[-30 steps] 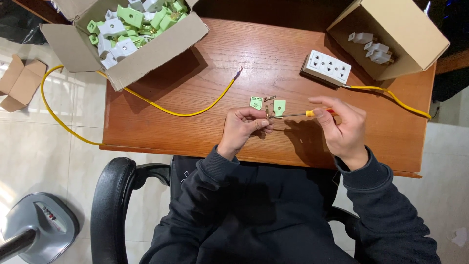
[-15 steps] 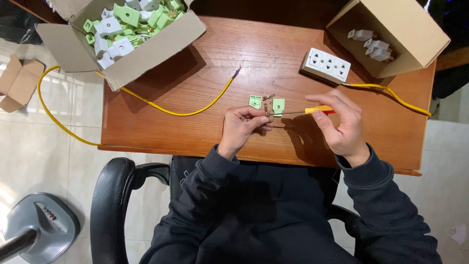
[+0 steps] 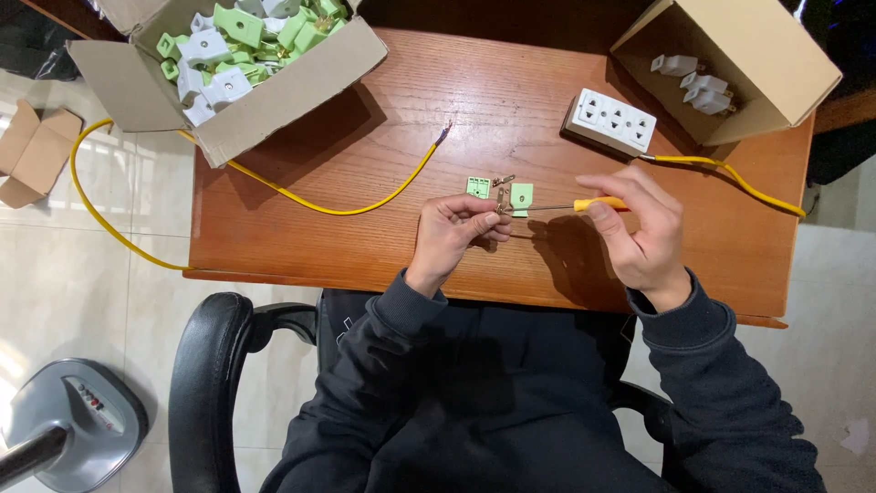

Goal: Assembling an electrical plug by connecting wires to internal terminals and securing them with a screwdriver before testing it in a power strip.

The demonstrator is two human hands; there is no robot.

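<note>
Screwdriver [image 3: 584,205] in right hand [image 3: 639,233] meets left hand [image 3: 456,233], mid-table.

Both hands' grip [image 3: 461,233] [image 3: 639,228] pinched, close together

Small home workshop: wooden desk [image 3: 365,237], boxed plug parts [image 3: 228,46], tiled floor [image 3: 91,301].

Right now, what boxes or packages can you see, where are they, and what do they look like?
Left box: far-left table corner, open brown cardboard, full of green and white plug parts.
Right box: far-right corner, open brown cardboard tipped on its side, a few white parts inside.
Flat box: on the floor at left, small, brown, folded open.
No labels, signs or screens show.
</note>
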